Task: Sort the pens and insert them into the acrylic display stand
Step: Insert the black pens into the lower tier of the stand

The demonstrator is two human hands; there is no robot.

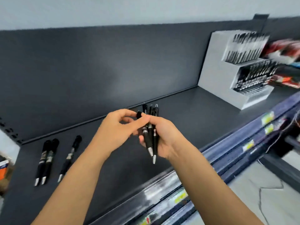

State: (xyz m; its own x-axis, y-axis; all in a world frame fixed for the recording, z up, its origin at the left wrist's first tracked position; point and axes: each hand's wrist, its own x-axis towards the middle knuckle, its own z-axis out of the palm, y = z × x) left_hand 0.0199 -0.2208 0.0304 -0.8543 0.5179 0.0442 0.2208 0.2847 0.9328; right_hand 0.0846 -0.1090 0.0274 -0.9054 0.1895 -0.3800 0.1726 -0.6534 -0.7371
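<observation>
Black pen bunch [150, 138] tip-down, three pens [48, 159] flat

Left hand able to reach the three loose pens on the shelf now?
Probably not yet: left hand pinches a pen in the right hand's bundle. Once freed, only bare shelf lies before the loose pens.

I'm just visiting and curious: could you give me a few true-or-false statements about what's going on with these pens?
The right hand grips a bundle of black pens. True.
Three loose pens lie on the shelf, left of the hands. True.
The display stand is empty. False: its tiers hold rows of pens.
The left hand lies flat on the shelf. False: it pinches a pen top in the bundle.
</observation>
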